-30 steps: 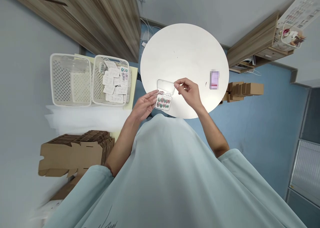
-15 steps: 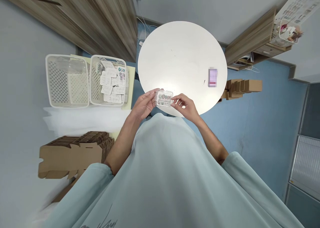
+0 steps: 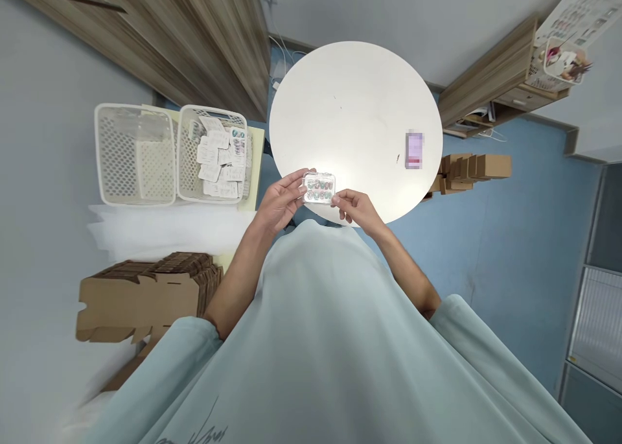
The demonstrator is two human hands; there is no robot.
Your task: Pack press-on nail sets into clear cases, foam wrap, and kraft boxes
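Between my hands, over the near edge of the white round table [image 3: 354,107], is a small clear plastic case [image 3: 319,189]. Two rows of small coloured oval pieces, green and pink, show through it; they look like press-on nails. My left hand [image 3: 283,201] grips the case at its left side, thumb on the front and fingers behind. At the lower right corner, my right hand [image 3: 357,209] pinches the case between thumb and fingertips, with the other fingers curled.
On my left stand a white basket of packets [image 3: 218,159] and another white basket [image 3: 136,201]. Flattened cardboard boxes [image 3: 140,301] are stacked below them. A blurred purple item [image 3: 414,150] lies on the table's right. Brown cartons [image 3: 490,166] sit beyond it.
The case has tilted so both rows of coloured pieces show plainly. My right fingers have shifted from the case's right side to its lower right corner. The left hand keeps its hold.
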